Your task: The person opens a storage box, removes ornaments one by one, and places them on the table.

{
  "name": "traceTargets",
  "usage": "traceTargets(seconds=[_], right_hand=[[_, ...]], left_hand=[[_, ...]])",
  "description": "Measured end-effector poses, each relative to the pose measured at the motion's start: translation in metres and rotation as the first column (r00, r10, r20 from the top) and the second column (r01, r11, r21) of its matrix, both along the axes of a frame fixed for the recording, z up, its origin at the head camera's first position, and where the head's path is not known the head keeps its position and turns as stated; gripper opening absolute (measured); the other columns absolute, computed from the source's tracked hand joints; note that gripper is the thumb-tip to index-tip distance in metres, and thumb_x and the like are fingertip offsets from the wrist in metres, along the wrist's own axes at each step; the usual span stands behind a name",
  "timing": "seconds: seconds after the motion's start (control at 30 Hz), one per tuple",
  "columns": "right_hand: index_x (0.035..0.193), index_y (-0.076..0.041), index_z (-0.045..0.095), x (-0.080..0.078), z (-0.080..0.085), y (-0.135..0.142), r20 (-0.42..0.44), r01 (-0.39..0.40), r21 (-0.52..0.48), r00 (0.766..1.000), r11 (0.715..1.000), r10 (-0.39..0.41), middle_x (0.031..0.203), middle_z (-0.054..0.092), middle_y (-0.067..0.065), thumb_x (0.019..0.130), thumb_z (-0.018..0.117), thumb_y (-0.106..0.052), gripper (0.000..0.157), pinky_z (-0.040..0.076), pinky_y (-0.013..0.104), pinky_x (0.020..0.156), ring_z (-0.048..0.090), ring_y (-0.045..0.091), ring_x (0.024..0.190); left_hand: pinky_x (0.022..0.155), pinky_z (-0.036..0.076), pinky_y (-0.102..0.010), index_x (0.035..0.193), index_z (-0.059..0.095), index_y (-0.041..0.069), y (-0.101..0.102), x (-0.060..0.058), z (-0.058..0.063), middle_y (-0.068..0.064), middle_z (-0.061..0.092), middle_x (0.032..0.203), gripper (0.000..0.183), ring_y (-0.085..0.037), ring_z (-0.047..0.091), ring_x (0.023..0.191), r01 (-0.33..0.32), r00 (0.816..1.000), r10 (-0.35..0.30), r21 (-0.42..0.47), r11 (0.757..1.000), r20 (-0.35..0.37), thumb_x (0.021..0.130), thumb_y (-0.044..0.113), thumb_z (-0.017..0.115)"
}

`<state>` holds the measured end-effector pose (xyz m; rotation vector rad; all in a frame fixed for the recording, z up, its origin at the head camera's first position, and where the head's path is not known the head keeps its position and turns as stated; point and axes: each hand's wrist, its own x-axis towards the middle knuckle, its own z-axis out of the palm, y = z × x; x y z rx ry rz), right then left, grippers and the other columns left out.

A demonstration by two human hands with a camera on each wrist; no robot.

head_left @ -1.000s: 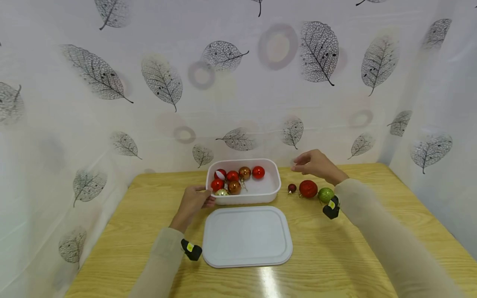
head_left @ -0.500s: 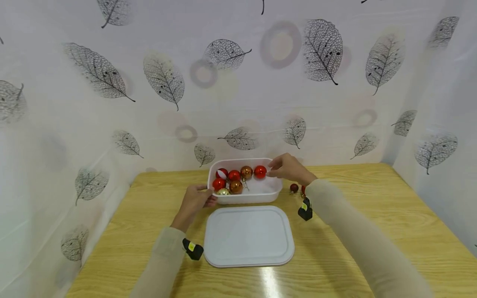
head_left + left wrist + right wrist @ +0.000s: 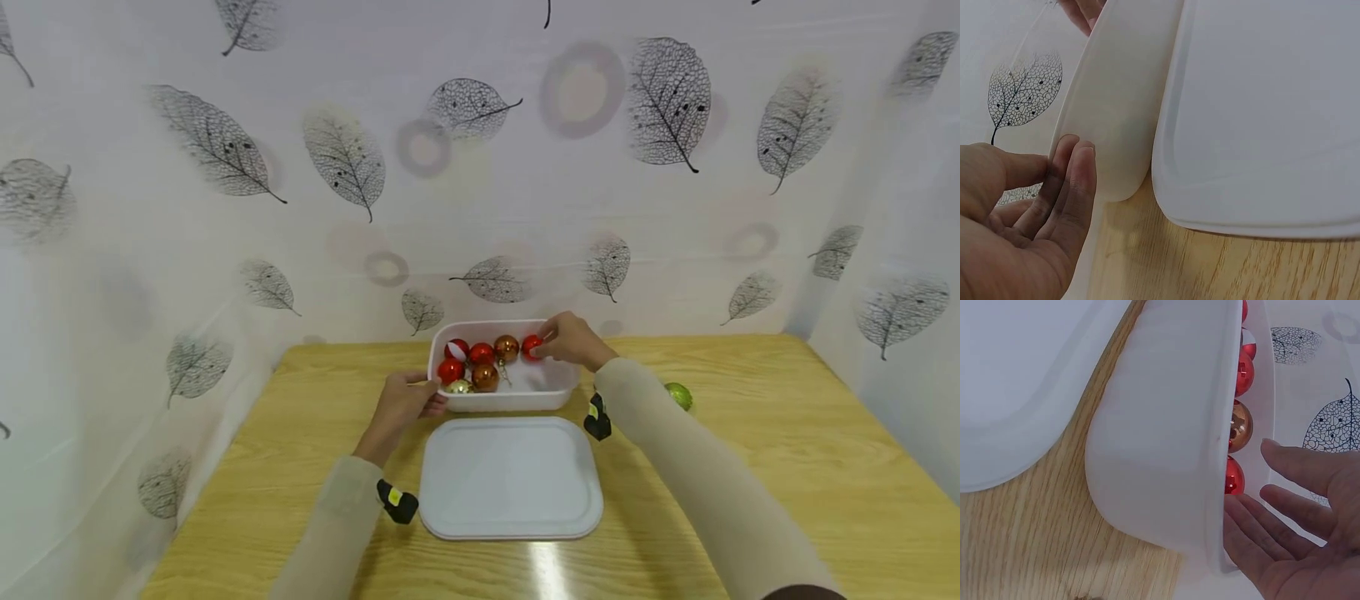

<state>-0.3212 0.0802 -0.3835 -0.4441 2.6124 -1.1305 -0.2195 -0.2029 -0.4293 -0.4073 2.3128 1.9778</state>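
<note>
Your left hand [image 3: 402,406] is pinching the white box [image 3: 517,402] by its rim at 8 o'clock. Your right hand [image 3: 572,340] is dipping over the rim at 2 o'clock, thumb and fingers standing apart beside the red ball [image 3: 531,344] inside; whether they are touching, I cannot tell. Six other balls [image 3: 482,356] are clustering around 10 o'clock in the box. The white lid [image 3: 512,479] is lying at 6 o'clock, and a green ball [image 3: 679,395] is sitting toward 3 o'clock on the table [image 3: 750,417].
</note>
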Motion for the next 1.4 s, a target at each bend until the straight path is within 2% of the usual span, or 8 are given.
traceTargets(seconds=[0.27,0.5,0.77,1.2,1.4], right_hand=[[0.126,0.014,0.061,-0.002,0.003,0.001,0.005,0.045,0.022,0.999,0.999,-0.045,0.127,0.063,0.03,0.091,0.074,-0.01,0.044,0.063,0.036,0.081,0.068,0.041,0.103],[0.125,0.016,0.06,-0.006,0.002,0.001,0.01,0.047,0.034,0.999,0.998,-0.048,0.121,0.065,0.031,0.09,0.074,-0.007,0.044,0.063,0.036,0.08,0.069,0.042,0.1],[0.127,0.016,0.058,-0.004,0.003,-0.004,0.044,0.045,0.037,0.998,0.998,-0.046,0.123,0.063,0.032,0.09,0.074,-0.005,0.046,0.061,0.044,0.089,0.068,0.043,0.102],[0.127,0.015,0.059,-0.005,0.004,-0.009,0.04,0.031,0.045,0.999,0.999,-0.033,0.123,0.063,0.03,0.089,0.076,-0.007,0.047,0.063,0.043,0.083,0.069,0.04,0.099],[0.126,0.015,0.06,-0.008,-0.002,-0.012,0.062,0.027,0.055,0.998,0.998,-0.031,0.126,0.062,0.029,0.089,0.075,-0.007,0.046,0.063,0.043,0.082,0.069,0.038,0.097]], left_hand=[[0.066,0.064,-0.031,0.131,0.058,-0.011,0.006,-0.001,0.0,-0.017,0.072,0.083,0.036,-0.017,0.071,0.066,-0.005,1.0,0.005,0.012,1.0,0.014,0.1,0.007,0.062],[0.067,0.064,-0.031,0.13,0.059,-0.011,0.007,0.002,0.0,-0.017,0.072,0.083,0.035,-0.017,0.071,0.066,-0.004,1.0,0.004,0.0,1.0,0.006,0.101,0.009,0.062],[0.068,0.065,-0.032,0.131,0.058,-0.012,0.006,0.005,0.002,-0.018,0.073,0.085,0.037,-0.017,0.071,0.067,-0.003,1.0,0.004,0.01,1.0,-0.016,0.101,0.009,0.062],[0.068,0.065,-0.033,0.131,0.059,-0.011,0.003,0.002,0.004,-0.018,0.072,0.084,0.035,-0.018,0.071,0.066,-0.023,1.0,0.022,-0.005,1.0,-0.011,0.101,0.007,0.062],[0.068,0.065,-0.033,0.13,0.059,-0.011,0.003,0.002,0.002,-0.017,0.072,0.083,0.035,-0.018,0.071,0.066,-0.015,1.0,0.015,-0.004,1.0,0.001,0.101,0.008,0.062]])
